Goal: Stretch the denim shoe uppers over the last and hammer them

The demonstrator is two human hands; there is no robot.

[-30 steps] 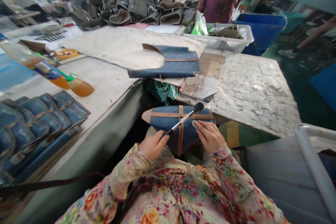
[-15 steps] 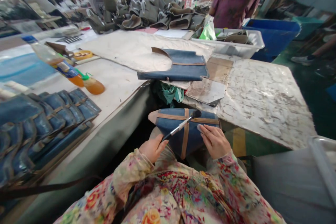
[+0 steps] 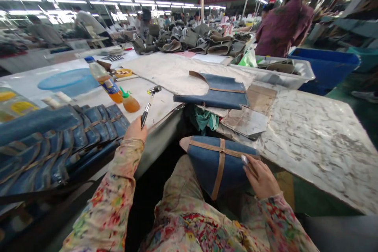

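Observation:
My left hand (image 3: 136, 130) is closed around the black grip of a small hammer (image 3: 146, 111). Its metal head is raised over the table's near edge, left of my lap. Across my lap lies a blue leather boot upper (image 3: 203, 161) with tan strips crossing on it and a pale pointed end at the left. My right hand (image 3: 262, 177) rests at the upper's right end, fingers closed on a small pale shiny object (image 3: 244, 160) whose kind I cannot make out. Another blue leather piece (image 3: 226, 96) with a tan strip lies on the table ahead.
Stacked blue leather pieces (image 3: 62, 138) fill the left side. A bottle of orange liquid (image 3: 103, 80) and a squat green-capped bottle (image 3: 130, 102) stand behind them. Ahead are a white crate (image 3: 305, 71), a blue bin (image 3: 327, 63) and a person in a purple shirt (image 3: 286, 25).
My left hand has carried the hammer from above the boot upper leftward to the table's edge. My right hand stays at the upper's right end. The view has tilted up.

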